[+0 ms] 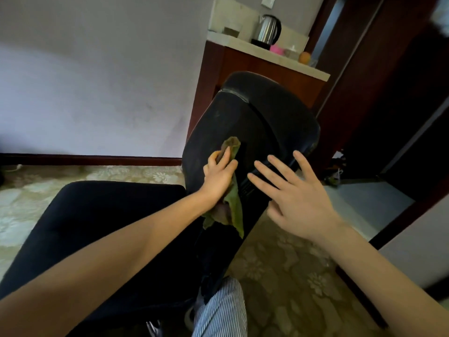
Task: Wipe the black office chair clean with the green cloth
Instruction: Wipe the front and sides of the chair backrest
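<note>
Wall [97,69], pale and plain, filled the upper left, ending in a dark red skirting board [97,159] above a carpet [291,276] with a light flower pattern. On that carpet stood the black office chair [255,122], its seat reaching toward the lower left and its backrest rising up the middle of the view with the rounded top edge farthest away. Behind the backrest stood a reddish wooden cabinet [267,69] with a pale stone top. Both bare forearms reached in from the bottom corners toward the backrest. The right hand [294,193] was spread open with straight fingers and held nothing; it lay over the right side of the backrest, though whether it touched the surface could not be told. The left hand [218,177] was just beside it, on the left half of the backrest, fingers and thumb curled around the green cloth [234,210] and pressing it against the black surface. The cloth ran under that palm, one end poking out above the fingertips and a longer crumpled end hanging below the wrist. A striped trouser leg [218,310] showed at the bottom edge. On the cabinet top sat a steel kettle [267,29], a small pink object [277,49] and an orange ball-like thing [304,57].
</note>
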### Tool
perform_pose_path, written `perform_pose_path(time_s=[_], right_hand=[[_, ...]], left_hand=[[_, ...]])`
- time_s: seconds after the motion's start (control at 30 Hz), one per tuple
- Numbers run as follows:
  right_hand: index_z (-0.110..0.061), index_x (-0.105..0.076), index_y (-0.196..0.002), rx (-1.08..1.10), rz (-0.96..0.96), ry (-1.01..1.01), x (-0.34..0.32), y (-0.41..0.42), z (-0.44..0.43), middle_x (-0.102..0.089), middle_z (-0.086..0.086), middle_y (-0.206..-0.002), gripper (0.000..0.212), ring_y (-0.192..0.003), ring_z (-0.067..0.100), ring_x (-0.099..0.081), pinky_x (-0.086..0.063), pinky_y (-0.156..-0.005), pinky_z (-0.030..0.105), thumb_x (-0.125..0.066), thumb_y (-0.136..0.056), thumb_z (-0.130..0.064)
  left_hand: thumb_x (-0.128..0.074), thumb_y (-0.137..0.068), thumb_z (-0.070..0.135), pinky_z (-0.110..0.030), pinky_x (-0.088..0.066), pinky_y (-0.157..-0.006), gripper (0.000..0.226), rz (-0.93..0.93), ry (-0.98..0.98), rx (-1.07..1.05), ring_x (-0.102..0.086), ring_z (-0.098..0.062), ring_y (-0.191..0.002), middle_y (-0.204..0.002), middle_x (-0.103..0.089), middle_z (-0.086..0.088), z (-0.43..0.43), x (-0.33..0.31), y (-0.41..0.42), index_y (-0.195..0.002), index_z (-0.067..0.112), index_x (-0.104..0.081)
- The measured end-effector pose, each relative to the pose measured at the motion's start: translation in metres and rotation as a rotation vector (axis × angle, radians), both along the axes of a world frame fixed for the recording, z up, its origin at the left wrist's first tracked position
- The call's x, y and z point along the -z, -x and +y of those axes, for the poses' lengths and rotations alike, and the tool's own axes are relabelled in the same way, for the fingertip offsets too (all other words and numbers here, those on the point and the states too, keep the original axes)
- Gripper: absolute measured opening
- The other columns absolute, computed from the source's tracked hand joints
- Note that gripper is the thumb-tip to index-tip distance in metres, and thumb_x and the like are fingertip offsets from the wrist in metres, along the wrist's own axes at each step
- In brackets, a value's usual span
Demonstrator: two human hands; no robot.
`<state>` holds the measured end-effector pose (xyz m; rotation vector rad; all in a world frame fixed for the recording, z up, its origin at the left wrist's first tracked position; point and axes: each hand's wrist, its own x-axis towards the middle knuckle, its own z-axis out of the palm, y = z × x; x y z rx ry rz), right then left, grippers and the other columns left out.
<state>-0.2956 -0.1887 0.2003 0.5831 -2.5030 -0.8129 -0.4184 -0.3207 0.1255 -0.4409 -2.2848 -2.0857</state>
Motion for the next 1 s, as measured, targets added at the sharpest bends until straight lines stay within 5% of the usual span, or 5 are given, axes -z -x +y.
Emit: perform_pose_path(time_s=[0.17, 0.23, 0.37, 0.6, 1.0], right_hand=[[-0.016, -0.065, -0.120, 0.046, -0.040, -0.022, -0.021, 0.015, -0.009, -0.063, 0.007, -0.122, 0.056, -0.120, 0.028, -0.055, -0.015, -0.109, 0.050, -0.029, -0.086, -0.043], [-0.017, -0.060, -0.126, 0.136, -0.067, -0.118, -0.038, 0.022, -0.016, -0.058, 0.008, -0.130, 0.059, -0.126, 0.027, -0.049, -0.012, -0.111, 0.051, -0.024, -0.089, -0.047], [-0.029, -0.006, -0.150, 0.346, -0.270, -0.344, -0.073, 0.046, -0.031, -0.003, -0.003, -0.158, 0.064, -0.145, 0.017, 0.005, 0.015, -0.112, 0.044, -0.013, -0.095, -0.060], [-0.032, 0.003, -0.149, 0.399, -0.491, -0.455, -0.098, 0.122, -0.037, 0.006, -0.009, -0.158, 0.062, -0.144, 0.014, 0.012, 0.011, -0.114, 0.042, -0.012, -0.095, -0.059], [-0.047, 0.003, -0.146, 0.483, -0.738, -0.455, -0.099, 0.159, -0.039, 0.012, -0.017, -0.155, 0.069, -0.142, 0.008, 0.018, 0.010, -0.116, 0.042, -0.019, -0.084, -0.070]], left_hand=[[-0.038, -0.100, 0.016, 0.005, -0.024, -0.085, 0.040, 0.186, -0.106, -0.054, -0.039, -0.010, -0.116, -0.118, -0.033, 0.003, 0.005, -0.001, -0.007, -0.139, 0.011, -0.038], [-0.040, -0.099, 0.017, 0.000, -0.027, -0.091, 0.041, 0.351, 0.005, -0.061, -0.041, -0.010, -0.114, -0.120, -0.036, -0.002, 0.008, -0.008, -0.001, -0.139, 0.008, -0.038], [-0.038, -0.100, 0.019, -0.018, -0.028, -0.100, 0.044, 0.444, 0.103, -0.036, -0.039, -0.019, -0.122, -0.132, -0.034, -0.012, 0.016, -0.030, 0.025, -0.142, 0.008, -0.034], [-0.027, -0.099, 0.027, -0.033, -0.033, -0.100, 0.047, 0.525, 0.275, -0.117, -0.039, -0.028, -0.119, -0.137, -0.035, -0.016, 0.019, -0.038, 0.088, -0.143, 0.010, -0.032], [-0.039, -0.098, 0.011, -0.022, -0.023, -0.098, 0.038, 0.137, 0.220, -0.071, -0.037, -0.031, -0.121, -0.131, -0.034, -0.019, -0.010, 0.058, 0.102, -0.135, 0.001, -0.043]])
